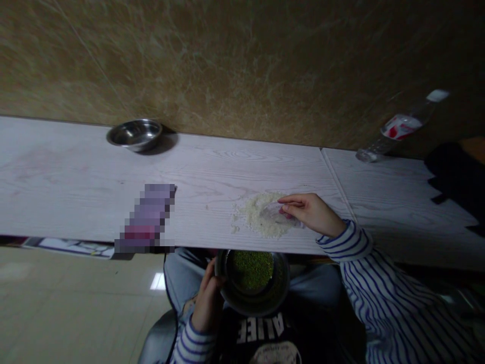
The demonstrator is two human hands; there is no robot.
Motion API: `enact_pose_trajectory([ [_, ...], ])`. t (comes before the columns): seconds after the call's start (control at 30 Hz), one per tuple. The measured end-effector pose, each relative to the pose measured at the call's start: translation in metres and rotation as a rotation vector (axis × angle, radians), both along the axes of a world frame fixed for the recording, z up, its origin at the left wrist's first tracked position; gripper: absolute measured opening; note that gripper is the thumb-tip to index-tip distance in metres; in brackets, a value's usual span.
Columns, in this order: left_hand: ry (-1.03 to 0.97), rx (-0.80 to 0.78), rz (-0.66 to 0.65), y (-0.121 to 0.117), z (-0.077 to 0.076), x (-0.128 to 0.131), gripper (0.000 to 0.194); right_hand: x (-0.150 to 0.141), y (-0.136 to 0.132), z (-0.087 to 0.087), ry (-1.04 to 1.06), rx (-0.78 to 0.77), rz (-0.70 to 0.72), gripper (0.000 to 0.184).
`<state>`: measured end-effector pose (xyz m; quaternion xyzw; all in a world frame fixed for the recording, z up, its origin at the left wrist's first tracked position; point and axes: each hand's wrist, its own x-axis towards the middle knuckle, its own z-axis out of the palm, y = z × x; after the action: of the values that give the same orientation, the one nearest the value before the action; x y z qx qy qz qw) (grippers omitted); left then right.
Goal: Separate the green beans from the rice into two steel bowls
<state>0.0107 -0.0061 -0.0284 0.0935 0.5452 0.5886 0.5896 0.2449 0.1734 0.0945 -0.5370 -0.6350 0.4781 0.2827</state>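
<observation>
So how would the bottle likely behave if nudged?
The bottle would probably tip easily, being tall and narrow; once down, its round body might roll. Its clear walls look like thin plastic, so they may flex.

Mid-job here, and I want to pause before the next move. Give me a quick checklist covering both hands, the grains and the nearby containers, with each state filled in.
1. Left hand gripping the bowl of green grains at its side: ok.
2. Right hand holding the clear plastic piece: ok.
3. Clear plastic piece at the white grains: ok.
4. White grains gathered in one pile: not ok, some lie scattered to the left on the table.
5. Bowl's underside supported by the lap: cannot tell, hidden from above.
6. Steel bowl apart from the pile: ok, near the wall.
</observation>
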Motion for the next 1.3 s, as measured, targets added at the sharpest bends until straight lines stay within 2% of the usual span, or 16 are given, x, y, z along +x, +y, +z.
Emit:
enact_pose_trajectory([
  [0.07,-0.004,0.002,0.014,0.000,0.000,0.000,0.047,0.006,-0.003,-0.001,-0.015,0.055,-0.014,0.021],
  [0.23,-0.021,0.004,-0.005,0.001,-0.005,0.000,0.049,0.007,-0.011,-0.002,-0.126,0.082,-0.047,0.026],
  [0.5,-0.008,-0.006,-0.011,-0.001,-0.012,-0.001,0.055,-0.014,-0.016,-0.001,-0.156,-0.007,-0.019,0.026],
  [0.8,0.008,0.010,-0.013,-0.002,-0.013,-0.003,0.052,-0.023,-0.021,0.002,-0.146,0.001,0.036,0.026],
  [0.9,0.024,-0.002,0.001,-0.001,-0.010,-0.002,0.051,-0.021,-0.022,0.002,-0.140,-0.004,0.032,0.028],
  [1.03,-0.012,-0.026,-0.024,0.002,0.002,-0.002,0.052,-0.013,-0.025,0.002,-0.112,0.031,0.012,0.026],
  [1.13,-0.013,-0.037,0.005,0.004,0.008,-0.002,0.051,-0.011,-0.030,0.004,-0.103,0.060,0.034,0.026],
  [1.3,-0.033,-0.049,-0.008,0.004,0.005,-0.003,0.057,-0.024,-0.037,0.002,-0.128,0.078,0.079,0.027],
])
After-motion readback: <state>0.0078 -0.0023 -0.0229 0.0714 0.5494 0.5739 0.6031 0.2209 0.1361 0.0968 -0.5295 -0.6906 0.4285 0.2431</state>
